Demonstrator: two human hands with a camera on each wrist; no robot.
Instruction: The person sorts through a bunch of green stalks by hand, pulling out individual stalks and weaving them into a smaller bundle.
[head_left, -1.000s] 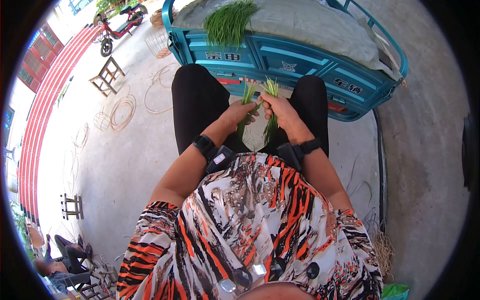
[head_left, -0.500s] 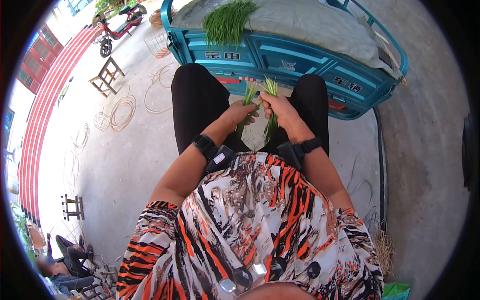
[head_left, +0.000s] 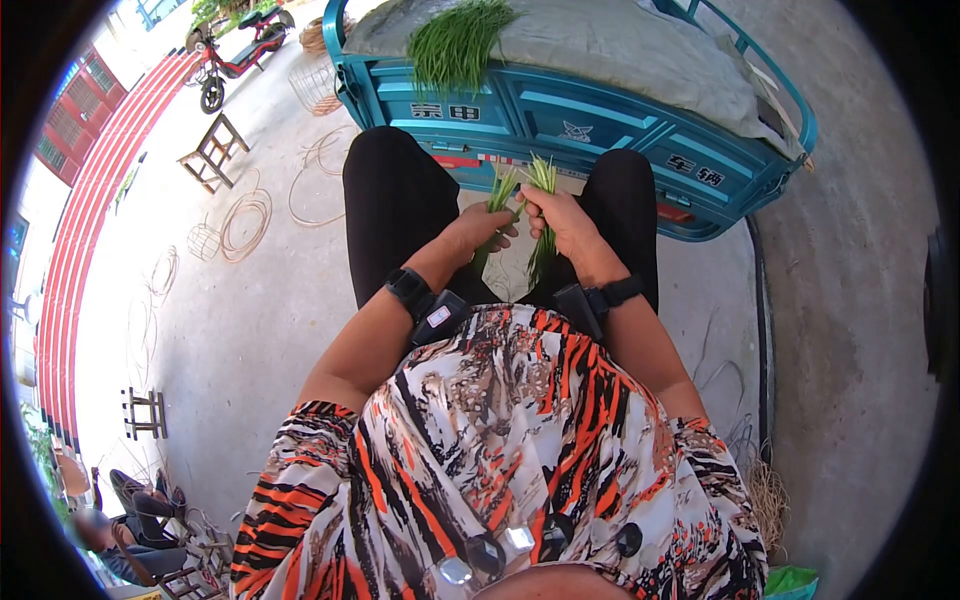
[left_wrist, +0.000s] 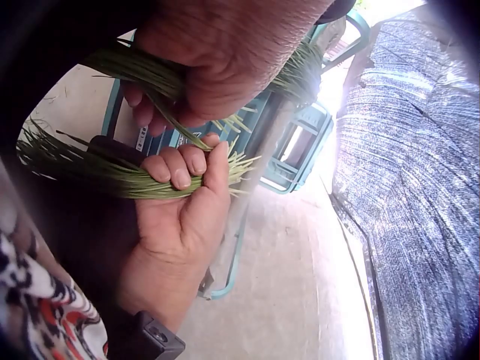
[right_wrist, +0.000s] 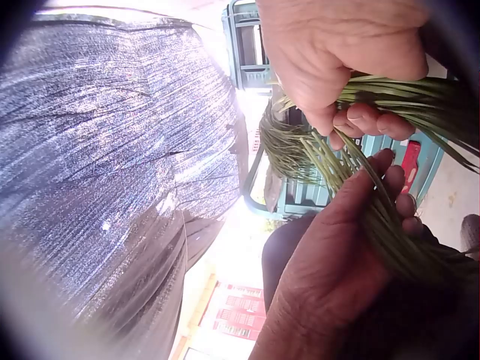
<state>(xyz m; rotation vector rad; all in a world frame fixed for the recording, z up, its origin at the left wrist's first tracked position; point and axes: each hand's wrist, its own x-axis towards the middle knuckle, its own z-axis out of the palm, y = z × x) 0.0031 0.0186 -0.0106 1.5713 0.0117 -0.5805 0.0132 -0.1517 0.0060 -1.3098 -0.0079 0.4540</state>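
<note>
My left hand [head_left: 483,226] holds a bunch of chives [head_left: 501,188], long thin green leaves with paler ends pointing away from me. In my right hand [head_left: 562,218] is another bunch of chives [head_left: 542,173], its fingers curled round it just below the pale ends. Both hands are close together between my knees. In the left wrist view, a few leaves [left_wrist: 174,118] stretch from the left hand's bunch to the right hand's thumb and forefinger, which pinch them. The right wrist view shows the left thumb lying along its own bunch [right_wrist: 397,225].
A blue-green cargo tricycle [head_left: 590,120] stands right ahead, with a grey cover and a heap of chives [head_left: 460,45] on its edge. To the left are a wooden stool [head_left: 214,152], coiled strips [head_left: 245,225] and a red scooter [head_left: 240,60]. A seated person [head_left: 125,530] is at the lower left.
Both hands keep their places and their bunches, with barely any finger movement. The seated person at the lower left shifts slightly.
</note>
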